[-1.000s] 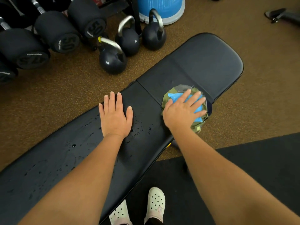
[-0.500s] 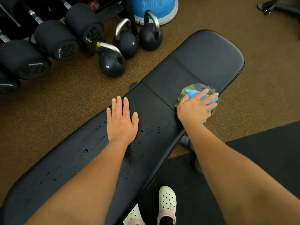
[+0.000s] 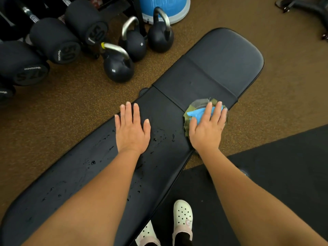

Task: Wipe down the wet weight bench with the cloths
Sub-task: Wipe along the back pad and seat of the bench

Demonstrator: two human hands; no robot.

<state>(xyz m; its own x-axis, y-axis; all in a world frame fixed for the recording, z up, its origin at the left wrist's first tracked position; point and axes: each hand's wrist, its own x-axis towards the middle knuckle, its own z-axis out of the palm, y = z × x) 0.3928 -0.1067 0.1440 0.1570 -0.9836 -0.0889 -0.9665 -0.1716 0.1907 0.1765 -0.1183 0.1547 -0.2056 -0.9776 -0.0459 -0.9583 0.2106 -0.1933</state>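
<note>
A long black padded weight bench (image 3: 223,68) runs diagonally from lower left to upper right. Water drops lie on its nearer section, around and below my left hand. My left hand (image 3: 132,129) rests flat on the bench with straight fingers. A bunch of cloths (image 3: 194,114), olive green, grey and bright blue, lies at the bench's near edge by the seam between the two pads. My right hand (image 3: 207,125) presses flat on the cloths, fingers straight and spread over them.
Three black kettlebells (image 3: 118,68) stand on the brown floor beyond the bench, with large black dumbbells (image 3: 56,43) to their left. A blue balance trainer (image 3: 166,9) is at the top. A black mat (image 3: 284,166) and my white clogs (image 3: 182,219) are below.
My right hand slid the cloths along the bench's near edge, first toward the far end, then back toward the seam. My left hand stayed flat on the bench.
</note>
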